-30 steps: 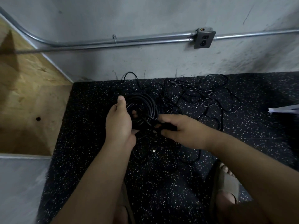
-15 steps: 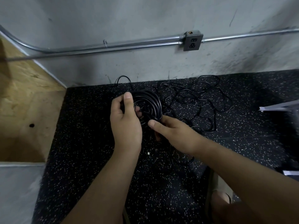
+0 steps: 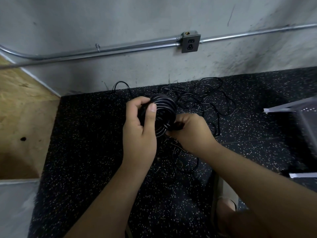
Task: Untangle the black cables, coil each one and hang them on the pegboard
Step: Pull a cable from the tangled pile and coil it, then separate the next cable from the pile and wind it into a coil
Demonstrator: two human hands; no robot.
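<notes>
Coiling of one cable appears nearly complete. The coil (image 3: pixel 164 110) is held in the air above the floor (image 3: pixel 85 134), between both hands, and shows many neat, parallel turns of black cable.

Hand state:
- The left hand (image 3: pixel 139 133) grips the coil's left side, with the thumb laid across the front turns and the fingers curled behind them.
- The right hand (image 3: pixel 190 131) has its fingers curled and pinches a dark strand (image 3: pixel 176 127) at the coil's lower right edge. Whether this strand is the free end or a securing wrap cannot be determined.

Work judged done: one cable is separated from the rest and wound into a compact bundle.

Work judged left:
1. Secure the free end so that the turns do not spring apart.
2. Hang the coil. No cable is seen on any hook. A grey perforated panel (image 3: pixel 307 121) at the right edge may be the pegboard, but it is blurred and mostly out of view.
3. Process the loose cables (image 3: pixel 205 103). These thinner black cables lie in overlapping loops on the floor beyond the hands, near the wall, and some strands also lie under the hands. How many there are cannot be counted.

Overall, the task is judged to be at an early stage: the first coil is close to finished, nothing is hung, and most of the tangle is untouched.
</notes>
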